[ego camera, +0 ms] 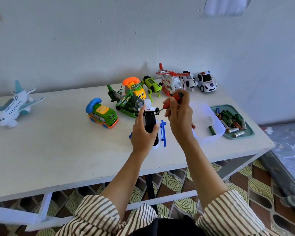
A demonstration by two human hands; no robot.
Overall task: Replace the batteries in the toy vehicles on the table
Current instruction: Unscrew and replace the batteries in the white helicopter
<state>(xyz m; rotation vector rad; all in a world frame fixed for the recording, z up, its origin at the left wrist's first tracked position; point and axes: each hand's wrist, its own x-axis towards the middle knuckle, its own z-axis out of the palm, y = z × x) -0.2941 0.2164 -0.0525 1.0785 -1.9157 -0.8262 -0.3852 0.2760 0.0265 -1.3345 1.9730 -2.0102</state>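
My left hand point(143, 133) grips a white and blue toy helicopter point(151, 116) turned underside up above the white table point(58, 150); its black belly faces me. My right hand point(178, 113) holds a red-handled screwdriver point(174, 97), whose tip touches the toy's underside near its far end. A clear plastic box point(206, 123) to the right holds one green battery point(212, 130). Beyond it a teal tray point(245, 133) carries several batteries point(232, 120).
Other toys stand on the table: a white airplane point(14, 106) far left, a green bus phone point(101, 114), a camouflage helicopter point(126, 103), a yellow phone toy point(134, 89), a green robot dog point(152, 86), a red-white helicopter point(170, 80), a police car point(206, 81). A mattress point(289, 150) lies right of the table.
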